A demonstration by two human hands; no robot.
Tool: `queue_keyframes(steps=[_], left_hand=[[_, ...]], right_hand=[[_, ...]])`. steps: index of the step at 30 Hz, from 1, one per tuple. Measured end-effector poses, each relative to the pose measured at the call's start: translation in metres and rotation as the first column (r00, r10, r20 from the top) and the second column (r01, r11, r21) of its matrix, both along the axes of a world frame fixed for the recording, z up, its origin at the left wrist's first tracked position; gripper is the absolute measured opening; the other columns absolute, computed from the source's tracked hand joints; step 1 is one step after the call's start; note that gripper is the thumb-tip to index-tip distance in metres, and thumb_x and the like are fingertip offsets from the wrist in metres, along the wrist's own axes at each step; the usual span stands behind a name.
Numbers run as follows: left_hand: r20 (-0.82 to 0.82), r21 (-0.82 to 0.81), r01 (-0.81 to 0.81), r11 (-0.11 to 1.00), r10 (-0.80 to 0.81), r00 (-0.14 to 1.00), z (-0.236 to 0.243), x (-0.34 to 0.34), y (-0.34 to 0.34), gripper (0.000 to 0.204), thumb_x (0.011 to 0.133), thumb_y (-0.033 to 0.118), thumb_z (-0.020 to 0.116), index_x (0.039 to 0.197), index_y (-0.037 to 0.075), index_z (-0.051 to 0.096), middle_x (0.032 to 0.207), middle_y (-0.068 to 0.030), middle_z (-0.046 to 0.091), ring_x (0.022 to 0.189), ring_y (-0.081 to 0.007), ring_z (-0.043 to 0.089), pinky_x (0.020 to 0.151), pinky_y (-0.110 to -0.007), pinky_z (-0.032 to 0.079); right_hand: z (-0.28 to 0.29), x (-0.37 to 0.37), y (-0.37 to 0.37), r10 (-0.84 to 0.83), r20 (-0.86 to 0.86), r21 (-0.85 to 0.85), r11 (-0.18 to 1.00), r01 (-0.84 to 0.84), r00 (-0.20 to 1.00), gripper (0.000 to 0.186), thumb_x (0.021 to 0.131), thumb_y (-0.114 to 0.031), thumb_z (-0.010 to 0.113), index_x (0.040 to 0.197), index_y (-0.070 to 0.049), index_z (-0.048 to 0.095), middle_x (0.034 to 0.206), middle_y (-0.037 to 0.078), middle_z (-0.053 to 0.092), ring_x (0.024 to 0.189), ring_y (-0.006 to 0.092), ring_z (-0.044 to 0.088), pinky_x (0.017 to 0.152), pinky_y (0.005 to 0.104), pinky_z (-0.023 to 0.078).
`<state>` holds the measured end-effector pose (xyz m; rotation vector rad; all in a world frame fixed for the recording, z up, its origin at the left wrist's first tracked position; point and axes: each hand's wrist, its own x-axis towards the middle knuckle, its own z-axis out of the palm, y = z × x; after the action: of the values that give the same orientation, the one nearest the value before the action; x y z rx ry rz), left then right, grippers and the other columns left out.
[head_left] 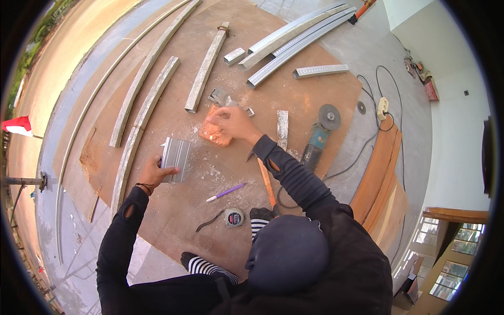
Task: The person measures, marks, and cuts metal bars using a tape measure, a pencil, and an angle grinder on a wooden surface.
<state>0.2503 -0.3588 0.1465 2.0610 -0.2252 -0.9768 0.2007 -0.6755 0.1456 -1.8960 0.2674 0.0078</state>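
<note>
My left hand [156, 172] grips a short piece of grey metal channel [177, 153], with the thumb across its ribbed face. My right hand [234, 122] is over an orange brick [218, 137], its fingers drawn together. Whatever may be between those fingers is too small to make out. Just beyond that hand lie bent metal scraps [219, 96]. Below the right forearm is a hammer [266, 181] with an orange handle, its head partly hidden. A purple-and-white marker [226, 192] and a tape measure [234, 217] lie nearer to me.
An angle grinder [318, 134] lies to the right, its cord running to a white power strip [384, 107]. Long metal channels [299, 44] are at the back. Several whitish bars [144, 118] lie left on the dusty brown board [173, 226]. Wooden planks [375, 173] rest at right.
</note>
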Motion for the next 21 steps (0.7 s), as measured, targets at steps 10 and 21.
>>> queue_keyframes(steps=[10,21], left_hand=[[0.099,0.195,0.078,0.978,-0.099,0.990,-0.039,0.010,0.048,0.068,0.062,0.033,0.089,0.114,-0.004,0.063,0.100,-0.0162,0.069,0.092,-0.0249,0.067,0.085,-0.035,0.051],[-0.044,0.185,0.020,0.983,-0.012,0.999,-0.036,0.016,0.061,0.071,0.065,0.037,0.088,0.119,-0.003,0.064,0.107,-0.0168,0.069,0.099,-0.0256,0.066,0.092,-0.034,0.048]], right_hand=[[-0.022,0.041,-0.212,-0.341,-0.037,-0.980,0.198,0.033,0.939,0.028,0.087,-0.014,0.057,0.114,-0.013,0.062,0.117,0.012,0.061,0.113,0.0314,0.058,0.091,0.0497,0.046],[-0.059,0.057,-0.270,-0.322,-0.172,-0.984,0.004,-0.180,0.931,0.033,0.093,-0.017,0.049,0.125,-0.018,0.057,0.123,0.010,0.057,0.123,0.0277,0.052,0.099,0.0546,0.041]])
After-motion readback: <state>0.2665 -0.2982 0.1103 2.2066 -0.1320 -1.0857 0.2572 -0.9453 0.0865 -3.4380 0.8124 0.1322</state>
